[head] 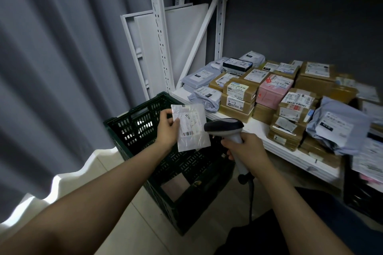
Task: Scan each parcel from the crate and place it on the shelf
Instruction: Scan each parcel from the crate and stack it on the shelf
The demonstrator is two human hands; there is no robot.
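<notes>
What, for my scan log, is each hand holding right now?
Left hand: closed, pinching the flat white parcel above the crate.
Right hand: closed, gripping the scanner by its handle.

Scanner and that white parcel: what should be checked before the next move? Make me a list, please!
1. Left hand holds the parcel: ok, pinched at its left edge.
2. Right hand grips the scanner: ok, curled round the handle.
3. Barcode uncovered: ok, the label faces the camera and the hand is clear of it.
4. Scanner aimed at the barcode: cannot tell; its head sits beside the parcel's right edge.
5. Room on the shelf: ok, there is a bare white strip at the front.
6. Crate emptied: cannot tell; its bottom is dark.
</notes>
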